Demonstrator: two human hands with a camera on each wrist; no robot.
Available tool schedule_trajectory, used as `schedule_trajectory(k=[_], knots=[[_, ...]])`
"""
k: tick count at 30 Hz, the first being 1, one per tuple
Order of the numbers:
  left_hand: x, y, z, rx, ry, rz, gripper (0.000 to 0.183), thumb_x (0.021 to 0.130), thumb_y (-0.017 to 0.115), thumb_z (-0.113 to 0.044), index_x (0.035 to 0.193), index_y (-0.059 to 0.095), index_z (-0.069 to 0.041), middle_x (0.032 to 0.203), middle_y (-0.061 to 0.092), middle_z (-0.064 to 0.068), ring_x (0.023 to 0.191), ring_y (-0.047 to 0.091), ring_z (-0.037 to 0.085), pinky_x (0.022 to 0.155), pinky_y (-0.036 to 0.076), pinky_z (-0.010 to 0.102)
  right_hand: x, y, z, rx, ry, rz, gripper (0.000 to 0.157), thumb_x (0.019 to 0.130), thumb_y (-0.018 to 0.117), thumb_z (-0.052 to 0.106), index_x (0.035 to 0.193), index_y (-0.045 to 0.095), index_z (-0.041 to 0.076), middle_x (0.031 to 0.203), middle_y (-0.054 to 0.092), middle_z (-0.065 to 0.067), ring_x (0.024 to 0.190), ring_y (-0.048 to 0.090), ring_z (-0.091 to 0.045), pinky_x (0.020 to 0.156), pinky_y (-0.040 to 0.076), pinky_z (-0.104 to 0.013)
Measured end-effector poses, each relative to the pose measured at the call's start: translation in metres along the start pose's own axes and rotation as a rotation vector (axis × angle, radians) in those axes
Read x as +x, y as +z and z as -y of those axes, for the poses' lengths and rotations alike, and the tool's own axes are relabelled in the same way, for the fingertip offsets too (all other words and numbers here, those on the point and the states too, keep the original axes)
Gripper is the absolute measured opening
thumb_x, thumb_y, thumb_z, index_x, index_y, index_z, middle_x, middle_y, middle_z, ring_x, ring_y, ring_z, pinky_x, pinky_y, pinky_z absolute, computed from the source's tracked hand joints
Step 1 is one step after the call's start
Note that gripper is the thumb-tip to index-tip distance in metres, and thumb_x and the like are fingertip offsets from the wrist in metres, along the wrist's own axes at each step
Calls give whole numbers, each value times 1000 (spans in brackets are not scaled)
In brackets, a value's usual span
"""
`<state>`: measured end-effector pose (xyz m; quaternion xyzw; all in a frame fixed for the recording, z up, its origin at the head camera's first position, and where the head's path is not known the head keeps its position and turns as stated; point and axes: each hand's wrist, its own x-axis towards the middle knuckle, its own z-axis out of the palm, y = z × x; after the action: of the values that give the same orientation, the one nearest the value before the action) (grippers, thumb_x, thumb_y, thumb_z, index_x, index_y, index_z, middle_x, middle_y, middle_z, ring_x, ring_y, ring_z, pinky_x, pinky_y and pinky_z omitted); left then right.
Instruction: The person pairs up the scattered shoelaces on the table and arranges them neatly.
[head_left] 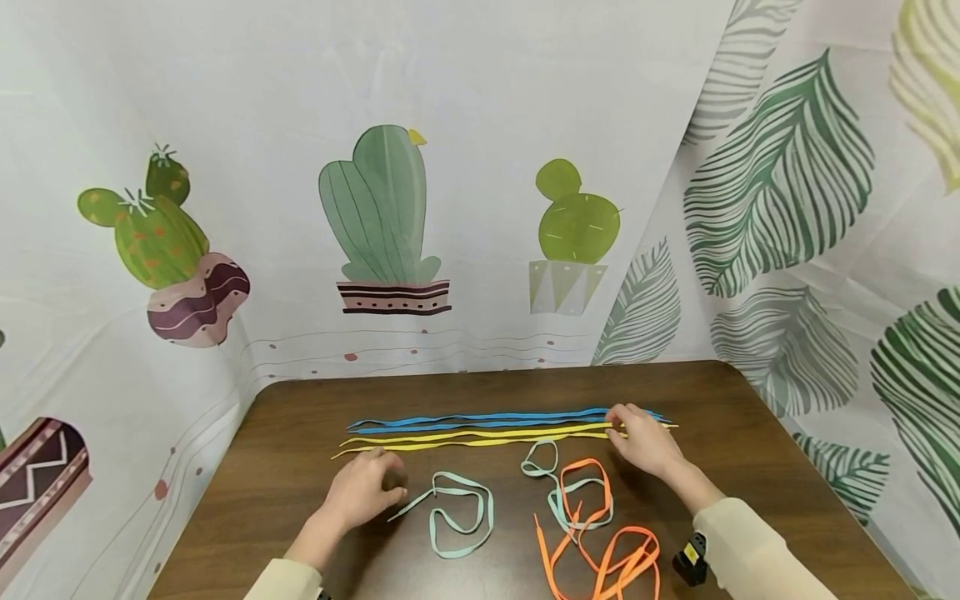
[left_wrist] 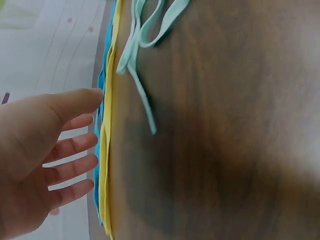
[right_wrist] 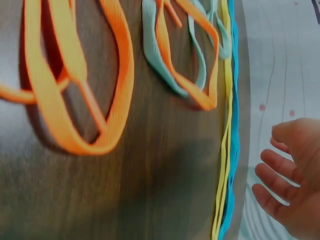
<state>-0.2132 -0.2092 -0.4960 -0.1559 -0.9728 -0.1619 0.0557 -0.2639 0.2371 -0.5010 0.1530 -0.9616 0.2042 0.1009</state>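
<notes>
Could drag the yellow laces (left_wrist: pixel 107 115) out of line with one careless brush of the left hand (head_left: pixel 363 485), poised near their left end. Could likewise ruck up the blue laces (right_wrist: pixel 235 115), laid along the worktop (head_left: pixel 285 450) just beyond the yellow laces, by lowering the right hand (head_left: pixel 647 440) clumsily. Worse risk in the overlap of tangled mint lace (right_wrist: pixel 150 40) and orange laces (right_wrist: pixel 126 65), on the near side of the yellow laces toward their right end: might cinch into a knot if pulled without first freeing the crossed loops. Less trouble likely with the lone mint lace (head_left: pixel 491 510), nearer than the yellow laces and toward their left; might twist if lifted mid-loop.

Holding nothing in the left hand, with thumb well apart from loosely bent, separated fingers. Holding nothing in the right hand either, with fingers loosely curved, over the right part of the yellow laces. Impossible to tell about light contact.
</notes>
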Motion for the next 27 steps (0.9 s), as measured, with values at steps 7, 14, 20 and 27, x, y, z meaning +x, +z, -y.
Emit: schedule_trajectory(k=[7,14,20,27], knots=[[-4,12,-11,17,92,31,34,62,79,-33,88,64,-17,87,56,-4,82,53,16,70,45,37,-1,2,14,27,-32,34,17,82,65,13,98,62,9,91,59,-3,82,60,-21,68,49,-38],[-8,23,-11,58,134,33,39,59,81,-33,89,63,-14,83,52,-5,76,49,15,67,44,35,-2,5,24,21,-62,45,18,83,65,16,99,62,9,94,61,-3,90,61,-25,74,49,-42],[-9,27,-9,55,104,43,33,59,81,-25,82,60,-15,79,48,-6,74,48,15,63,43,34,-2,8,34,17,-69,64,16,82,67,15,98,63,10,93,61,-1,86,60,-21,72,49,-38],[-7,27,-10,36,76,60,28,61,81,-22,72,56,-15,72,45,-7,68,46,12,59,40,31,-4,13,50,57,-109,102,20,82,67,15,102,63,10,96,61,-1,86,60,-18,72,49,-37]])
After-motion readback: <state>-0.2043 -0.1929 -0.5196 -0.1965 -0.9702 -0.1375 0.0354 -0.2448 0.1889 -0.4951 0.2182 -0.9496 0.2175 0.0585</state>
